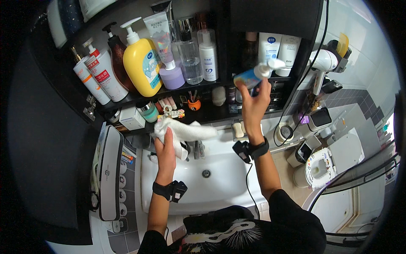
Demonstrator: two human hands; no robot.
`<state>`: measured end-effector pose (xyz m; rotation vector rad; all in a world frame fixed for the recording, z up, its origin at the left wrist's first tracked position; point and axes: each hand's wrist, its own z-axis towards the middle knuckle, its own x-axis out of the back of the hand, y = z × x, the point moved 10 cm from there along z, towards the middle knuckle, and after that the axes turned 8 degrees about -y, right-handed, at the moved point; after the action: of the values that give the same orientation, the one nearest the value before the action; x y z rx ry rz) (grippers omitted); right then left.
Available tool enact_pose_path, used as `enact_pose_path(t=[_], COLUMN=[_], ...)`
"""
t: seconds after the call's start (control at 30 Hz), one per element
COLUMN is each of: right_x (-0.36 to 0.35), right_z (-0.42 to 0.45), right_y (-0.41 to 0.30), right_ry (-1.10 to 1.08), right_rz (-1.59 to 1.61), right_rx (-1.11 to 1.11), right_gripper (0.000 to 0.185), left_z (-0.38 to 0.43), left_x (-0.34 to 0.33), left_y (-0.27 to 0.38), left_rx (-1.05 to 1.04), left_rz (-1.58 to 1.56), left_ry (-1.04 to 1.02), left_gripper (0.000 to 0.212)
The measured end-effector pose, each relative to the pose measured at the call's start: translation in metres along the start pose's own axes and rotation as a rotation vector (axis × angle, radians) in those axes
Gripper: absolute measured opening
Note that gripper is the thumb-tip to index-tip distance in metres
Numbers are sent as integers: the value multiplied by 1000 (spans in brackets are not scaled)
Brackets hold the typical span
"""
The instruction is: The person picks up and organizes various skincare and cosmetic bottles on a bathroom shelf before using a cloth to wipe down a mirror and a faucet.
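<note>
My left hand (166,154) grips a bunched white cloth (190,131) above the back left of the white washbasin (222,187). Part of the cloth hangs over the faucet (199,150). My right hand (256,101) is shut on a blue pump bottle (249,78) with a white pump head, tilted in front of the right part of the black cabinet (260,17). Just behind that bottle stand two white tubes, a blue-labelled tube (269,47) and a second tube (288,54). A large yellow pump bottle (142,70) stands on the upper shelf at the left.
More bottles line the upper shelf, among them a clear bottle (190,60) and a purple jar (172,76). Small items, including an orange pot (194,104), crowd the lower shelf. A soap bar (238,130) lies behind the basin. A hair dryer (323,62) and black cord hang at the right.
</note>
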<state>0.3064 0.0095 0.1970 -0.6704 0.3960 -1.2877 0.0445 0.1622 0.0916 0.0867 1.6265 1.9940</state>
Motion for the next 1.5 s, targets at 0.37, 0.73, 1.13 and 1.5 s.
enact_pose_path(t=[0.37,0.73,1.13,1.5], right_x=[-34,-64,18,12], right_z=[33,39,22,35], right_y=[-9,3,-19,20], right_ry=[-12,-20,358,116], right_rz=[-197,-576,-484,-349], right_rx=[83,102,195,41], right_gripper=[46,29,30,41], left_z=[-21,-24,-44,-48], left_x=[27,38,75,65], left_y=[-26,-41,-52,-71], left_rx=[107,152,225,277], left_rz=[63,144,113,112], left_ry=[-25,-68,69,50], left_gripper=[32,34,35,34])
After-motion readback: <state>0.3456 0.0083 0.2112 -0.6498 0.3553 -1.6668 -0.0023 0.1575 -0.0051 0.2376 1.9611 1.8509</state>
